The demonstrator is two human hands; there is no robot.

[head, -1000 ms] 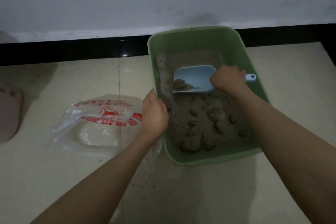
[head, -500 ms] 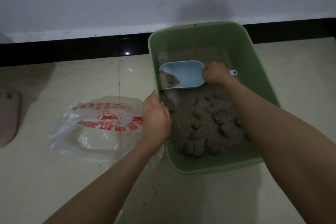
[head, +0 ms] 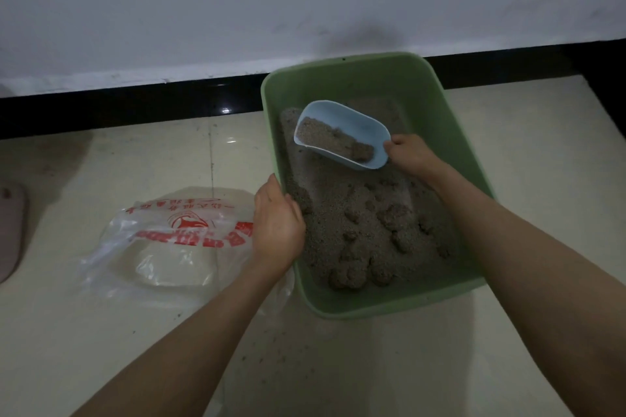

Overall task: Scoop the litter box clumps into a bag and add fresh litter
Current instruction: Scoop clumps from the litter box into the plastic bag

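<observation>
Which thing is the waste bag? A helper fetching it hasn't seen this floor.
Start at the green litter box by the wall. On the tiles just left of it, behind the left hand, lies the plastic bag. It is crumpled, clear and printed in red, the only such thing on the floor.

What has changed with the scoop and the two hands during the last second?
The right hand has lifted the blue scoop out of the litter and tilted it up; it now carries far more litter than before. Nothing was taken hold of or let go. The left hand stays on the left rim of the green litter box, and the plastic bag still lies on the floor beside it.
</observation>
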